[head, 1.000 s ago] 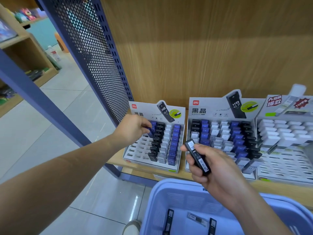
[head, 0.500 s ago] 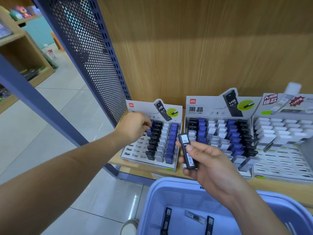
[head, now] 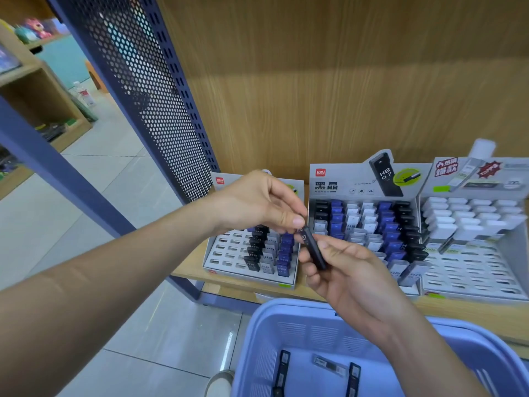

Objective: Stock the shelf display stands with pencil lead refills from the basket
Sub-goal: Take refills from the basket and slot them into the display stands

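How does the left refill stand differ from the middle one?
The left stand has empty left columns and just three filled; the middle stand is filled across its width. The left hand hides much of the left stand's header card; the middle stand's shows fully. Both are grey with a red logo and hold black, blue and pale refills.

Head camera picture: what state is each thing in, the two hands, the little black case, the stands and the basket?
Black refill case: off the shelf, held tilted between both hands.
Right hand: grips the case's lower part.
Left hand: pinches its top end.
Left stand: partly filled, left slots empty.
Middle stand: mostly full.
Right stand: back rows filled, front slots empty.
Basket: holds a few refills.
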{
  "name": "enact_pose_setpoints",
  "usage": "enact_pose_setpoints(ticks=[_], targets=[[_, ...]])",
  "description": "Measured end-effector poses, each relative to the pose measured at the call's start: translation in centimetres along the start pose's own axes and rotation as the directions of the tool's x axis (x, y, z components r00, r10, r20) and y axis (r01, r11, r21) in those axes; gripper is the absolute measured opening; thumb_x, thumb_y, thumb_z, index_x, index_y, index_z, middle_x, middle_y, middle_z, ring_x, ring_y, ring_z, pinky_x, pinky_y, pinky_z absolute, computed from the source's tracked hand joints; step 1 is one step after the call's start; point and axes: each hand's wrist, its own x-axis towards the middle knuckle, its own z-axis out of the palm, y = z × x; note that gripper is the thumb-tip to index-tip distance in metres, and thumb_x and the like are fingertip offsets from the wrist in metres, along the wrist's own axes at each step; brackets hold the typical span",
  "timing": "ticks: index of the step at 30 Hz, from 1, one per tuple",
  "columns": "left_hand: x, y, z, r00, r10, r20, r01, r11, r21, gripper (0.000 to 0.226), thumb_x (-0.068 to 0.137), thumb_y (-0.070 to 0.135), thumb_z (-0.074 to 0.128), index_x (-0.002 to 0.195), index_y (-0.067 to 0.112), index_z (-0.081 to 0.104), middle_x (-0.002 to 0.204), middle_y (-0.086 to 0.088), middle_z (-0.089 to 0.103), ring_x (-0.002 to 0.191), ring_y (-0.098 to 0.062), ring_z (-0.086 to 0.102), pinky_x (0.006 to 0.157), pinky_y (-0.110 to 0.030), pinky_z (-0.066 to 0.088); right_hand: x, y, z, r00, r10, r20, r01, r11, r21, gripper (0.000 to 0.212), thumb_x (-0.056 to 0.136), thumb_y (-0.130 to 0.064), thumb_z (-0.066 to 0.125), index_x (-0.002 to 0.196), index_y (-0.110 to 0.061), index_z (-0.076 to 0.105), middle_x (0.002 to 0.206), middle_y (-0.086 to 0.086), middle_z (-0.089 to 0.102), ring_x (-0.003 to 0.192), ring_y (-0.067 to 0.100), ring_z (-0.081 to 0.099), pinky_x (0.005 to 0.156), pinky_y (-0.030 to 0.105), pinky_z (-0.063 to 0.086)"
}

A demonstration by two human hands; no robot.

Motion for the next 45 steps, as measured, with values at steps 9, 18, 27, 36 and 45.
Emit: enact_pose_setpoints(ticks=[9,18,27,36,45], targets=[[0.0,-0.4,-0.7,0.989,0.009,-0.149,-0.006,1.000,0.017,0.011,0.078,0.006,0.072,0.089,0.004,0.072,0.066,-0.003,0.070,0.061,-0.009,0.065,0.060,-0.017,0.052,0.4,0.5,0.2,0.985,-0.130,-0.110,0.098,0.962,-0.257,0.019,0.093,-0.017,0.060,0.101,-0.003,0.069,0.083,0.014,0.073,0.062,0.016,0.063,0.059,0.024,0.054],[0.1,-4.3,-6.4,0.849,0.130,-0.513,0.130,0.888,0.441,0.009,0.082,0.016,0.073,0.091,0.018,0.073,0.081,0.004,0.070,0.075,-0.005,0.063,0.073,-0.017,0.048,1.0,2.2,0.1,0.911,-0.405,0.074,0.212,0.307,-0.928,0.021,0.096,-0.011,0.055,0.108,-0.022,0.069,0.094,-0.018,0.063,0.085,-0.001,0.059,0.076,0.012,0.047],[0.5,-9.2,-5.9,0.869,0.139,-0.476,0.223,0.748,0.625,0.022,0.086,0.015,0.067,0.107,0.015,0.072,0.111,0.001,0.070,0.103,-0.013,0.063,0.095,-0.020,0.043,1.1,3.9,1.8,0.960,-0.103,0.261,0.244,-0.152,-0.958,0.048,0.104,-0.022,0.037,0.152,-0.025,0.028,0.160,-0.008,0.019,0.146,0.011,0.017,0.115,0.020,0.015],[1.3,-10.6,-5.2,0.928,0.143,-0.345,0.181,0.636,0.750,0.025,0.091,0.011,0.059,0.114,0.012,0.069,0.119,-0.001,0.067,0.114,-0.017,0.058,0.101,-0.023,0.039,1.2,4.7,0.9,0.971,-0.096,0.219,0.194,-0.221,-0.956,0.055,0.103,-0.019,0.039,0.154,-0.026,0.020,0.163,-0.008,0.003,0.146,0.014,0.010,0.117,0.023,0.014],[2.5,-11.4,-4.5,0.879,0.135,-0.456,0.276,0.636,0.720,0.020,0.092,0.011,0.057,0.107,0.015,0.069,0.104,-0.003,0.069,0.093,-0.017,0.061,0.084,-0.026,0.048,0.7,4.9,-0.1,0.974,-0.087,0.209,0.199,-0.106,-0.974,0.061,0.101,-0.020,0.042,0.153,-0.038,0.014,0.162,-0.020,-0.007,0.128,0.012,0.046,0.096,0.025,0.039]])
